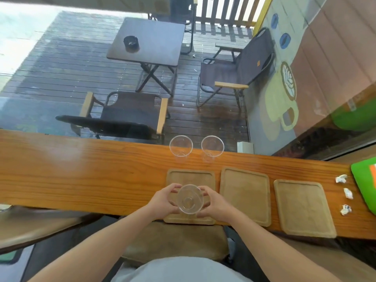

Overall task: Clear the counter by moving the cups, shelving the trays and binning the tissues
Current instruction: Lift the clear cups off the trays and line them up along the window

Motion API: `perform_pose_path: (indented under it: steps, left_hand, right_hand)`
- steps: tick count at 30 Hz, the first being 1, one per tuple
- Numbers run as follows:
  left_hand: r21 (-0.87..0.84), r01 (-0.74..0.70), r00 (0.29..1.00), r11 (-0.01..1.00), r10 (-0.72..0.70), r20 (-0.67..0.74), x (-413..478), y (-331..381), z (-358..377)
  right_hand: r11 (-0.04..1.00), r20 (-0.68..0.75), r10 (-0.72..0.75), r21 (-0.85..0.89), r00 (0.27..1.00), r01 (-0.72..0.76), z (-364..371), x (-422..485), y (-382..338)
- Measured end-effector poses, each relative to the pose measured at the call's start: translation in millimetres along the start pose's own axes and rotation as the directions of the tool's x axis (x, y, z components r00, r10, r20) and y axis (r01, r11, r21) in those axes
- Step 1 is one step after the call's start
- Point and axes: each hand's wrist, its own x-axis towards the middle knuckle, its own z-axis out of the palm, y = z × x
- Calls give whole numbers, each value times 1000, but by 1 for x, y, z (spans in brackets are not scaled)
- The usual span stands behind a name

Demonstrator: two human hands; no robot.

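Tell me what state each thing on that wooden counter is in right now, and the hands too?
Held cup: clear, upright, looks empty, gripped from both sides over the left tray.
Left hand: closed on the held cup.
Right hand: closed on the held cup.
Two far cups: upright, look empty, untouched.
Left tray: flat, bare.
Middle tray: flat, bare.
Right tray: flat, bare.
Three tissues: crumpled, lying on the counter.
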Motion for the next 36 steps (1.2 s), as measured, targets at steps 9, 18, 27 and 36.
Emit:
perform_pose_path:
  steps: [9, 18, 27, 36]
  left_hand:
    - [-123, -33, 985, 992, 11, -172, -14, 0, -43]
    - [-130, -60, 932, 990, 9, -363, -5, -26, -112]
    - [-66, -54, 891, 996, 18, -454, 31, -21, -130]
    - [-89, -40, 886, 995, -5, -463, 59, -16, -119]
  right_hand:
    - [990, -46, -134, 49, 990, 136, 11, 24, -59]
    - [979, -223, -80, 164, 972, 118, 57, 71, -131]
    - [942, -283, 33, 329, 959, 64, 72, 102, -163]
    - [929, -410, 84, 361, 908, 77, 74, 125, -169]
